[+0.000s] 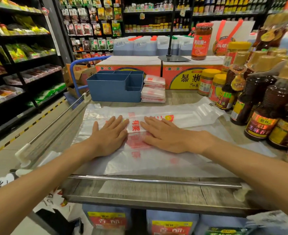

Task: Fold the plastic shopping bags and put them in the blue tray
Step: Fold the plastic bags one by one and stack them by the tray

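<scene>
Pressing down with both palms, I have my left hand [108, 134] and my right hand [163, 135] laid flat, fingers straight and close together, on a white plastic shopping bag [156, 160] printed with red characters. The bag lies spread across the wooden shelf top [173, 190], and a strip of it is folded over along the far side, running out to the right where its handles [206, 111] lie. My fingertips rest on that folded strip, the two hands just beside each other with a band of red print between them. Neither hand grips anything.

Beyond the bag, the blue tray [112, 92] stands upright toward the back of the shelf, its compartments showing nothing inside from this angle. Touching its right side is a stack of folded bags [154, 89], white with red print. Behind these are orange cartons [178, 77]. Dark sauce bottles [258, 116] and yellow-lidded jars [207, 82] crowd the right edge, and a metal rail [156, 181] runs along the near edge of the shelf. Stocked store shelves [21, 56] line the aisle on the left.
</scene>
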